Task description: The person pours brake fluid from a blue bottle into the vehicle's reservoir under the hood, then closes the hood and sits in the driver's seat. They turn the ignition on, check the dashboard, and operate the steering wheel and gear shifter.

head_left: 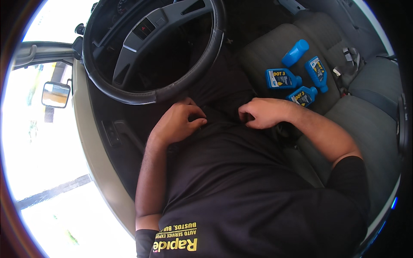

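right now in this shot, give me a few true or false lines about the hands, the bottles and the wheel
1. Four blue bottles lie on the seat beside the person. True.
2. The right hand holds one of the bottles. False: it rests on the dark shirt at the waist, apart from the bottles.
3. The left hand grips the steering wheel. False: it lies on the shirt below the wheel, fingers curled.
4. Both hands are bare and close together at the person's lap. True.
5. A side mirror shows outside on the person's left. True.
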`<state>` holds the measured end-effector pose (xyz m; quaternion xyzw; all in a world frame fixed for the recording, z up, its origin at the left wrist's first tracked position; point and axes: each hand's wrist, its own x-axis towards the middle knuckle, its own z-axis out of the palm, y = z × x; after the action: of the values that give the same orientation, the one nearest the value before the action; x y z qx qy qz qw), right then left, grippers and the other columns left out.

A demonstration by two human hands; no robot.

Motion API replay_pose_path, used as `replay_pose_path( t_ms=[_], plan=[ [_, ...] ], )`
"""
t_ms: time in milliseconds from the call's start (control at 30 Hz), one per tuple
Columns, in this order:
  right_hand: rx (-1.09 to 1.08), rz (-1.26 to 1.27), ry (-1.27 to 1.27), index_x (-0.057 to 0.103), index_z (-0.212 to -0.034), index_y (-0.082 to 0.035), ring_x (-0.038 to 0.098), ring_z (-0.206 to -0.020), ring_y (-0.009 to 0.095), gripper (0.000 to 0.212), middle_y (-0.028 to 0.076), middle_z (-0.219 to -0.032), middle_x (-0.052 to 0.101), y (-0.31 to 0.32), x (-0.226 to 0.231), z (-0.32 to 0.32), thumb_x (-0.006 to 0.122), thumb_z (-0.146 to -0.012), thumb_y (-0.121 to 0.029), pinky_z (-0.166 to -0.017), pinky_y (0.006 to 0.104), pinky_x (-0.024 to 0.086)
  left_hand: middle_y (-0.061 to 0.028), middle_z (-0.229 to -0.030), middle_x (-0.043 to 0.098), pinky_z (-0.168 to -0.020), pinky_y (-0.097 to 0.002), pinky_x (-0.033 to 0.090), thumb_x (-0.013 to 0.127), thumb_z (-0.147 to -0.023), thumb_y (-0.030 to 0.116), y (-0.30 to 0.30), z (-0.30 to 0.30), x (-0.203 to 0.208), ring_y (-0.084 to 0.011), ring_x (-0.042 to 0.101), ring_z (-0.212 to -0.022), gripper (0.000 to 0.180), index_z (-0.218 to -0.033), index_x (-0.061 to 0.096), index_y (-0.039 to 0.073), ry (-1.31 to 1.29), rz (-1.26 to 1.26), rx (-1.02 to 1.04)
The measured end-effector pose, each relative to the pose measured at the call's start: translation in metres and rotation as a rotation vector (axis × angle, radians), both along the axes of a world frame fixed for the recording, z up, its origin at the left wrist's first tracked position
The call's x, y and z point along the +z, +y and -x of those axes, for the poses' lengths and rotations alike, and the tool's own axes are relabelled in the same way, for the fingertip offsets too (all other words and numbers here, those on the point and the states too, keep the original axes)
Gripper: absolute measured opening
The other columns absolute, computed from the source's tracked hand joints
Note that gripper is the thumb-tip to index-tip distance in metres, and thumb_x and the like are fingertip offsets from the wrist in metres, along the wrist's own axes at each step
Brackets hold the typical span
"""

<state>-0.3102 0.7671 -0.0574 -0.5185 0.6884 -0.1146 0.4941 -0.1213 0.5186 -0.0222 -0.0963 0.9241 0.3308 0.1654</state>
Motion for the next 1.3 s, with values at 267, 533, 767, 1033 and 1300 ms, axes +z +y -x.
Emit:
replay_pose_path(
  t_ms=[267, 533, 767, 1033, 1300],
  plan=[
    [0.039, -0.048, -0.134, 0.069, -0.131, -0.004, 0.078, -0.087, 0.031, 0.034, 0.013, -0.09, 0.08, 0.021, 0.01, 0.013, 0.073, -0.1, -0.018, -0.081, 0.0437, 0.06, -0.0118, -0.108, 0.072, -0.091, -0.0418, 0.058, 0.081, -0.089, 0.012, 0.012, 0.024, 0.006, -0.0281, 0.073, -0.108, 0.021, -0.108, 0.086, 0.009, -0.115, 0.093, -0.216],
    [0.022, 0.317, 0.136, 0.075, -0.131, -0.012, 0.072, -0.121, 0.037, 0.031, 0.015, -0.122, 0.078, 0.014, -0.026, -0.011, 0.068, -0.101, -0.016, -0.101, 0.0486, 0.059, -0.0101, -0.105, 0.073, -0.093, -0.0467, 0.059, 0.074, -0.09, 0.011, 0.043, 0.051, -0.028, -0.0323, 0.074, -0.107, 0.019, -0.106, 0.084, 0.01, -0.038, 0.101, -0.375],
    [-0.012, 0.236, 0.079, 0.079, -0.131, -0.014, 0.076, -0.115, 0.036, 0.035, 0.014, -0.119, 0.08, 0.008, -0.037, -0.012, 0.069, -0.098, -0.015, -0.099, 0.0492, 0.061, -0.0102, -0.109, 0.077, -0.095, -0.0457, 0.059, 0.075, -0.09, 0.013, 0.04, 0.059, -0.028, -0.0325, 0.074, -0.109, 0.022, -0.11, 0.083, 0.01, -0.201, 0.048, -0.377],
    [0.025, 0.381, 0.154, 0.082, -0.119, -0.012, 0.076, -0.109, 0.034, 0.023, 0.012, -0.114, 0.08, -0.005, -0.013, -0.007, 0.072, -0.1, -0.02, -0.095, 0.0478, 0.061, -0.0149, -0.109, 0.08, -0.092, -0.0467, 0.059, 0.079, -0.09, 0.019, 0.017, 0.036, 0.01, -0.035, 0.076, -0.108, 0.021, -0.106, 0.079, 0.006, -0.315, 0.238, -0.121],
    [0.012, 0.519, -0.07, 0.081, -0.114, -0.008, 0.074, -0.104, 0.033, 0.024, 0.011, -0.11, 0.074, -0.045, -0.005, -0.039, 0.073, -0.103, -0.028, -0.091, 0.0445, 0.06, -0.016, -0.109, 0.08, -0.087, -0.0429, 0.061, 0.076, -0.098, 0.032, -0.034, -0.025, 0.045, -0.0307, 0.077, -0.105, 0.032, -0.112, 0.077, 0.003, -0.54, 0.202, 0.191]
  ],
)
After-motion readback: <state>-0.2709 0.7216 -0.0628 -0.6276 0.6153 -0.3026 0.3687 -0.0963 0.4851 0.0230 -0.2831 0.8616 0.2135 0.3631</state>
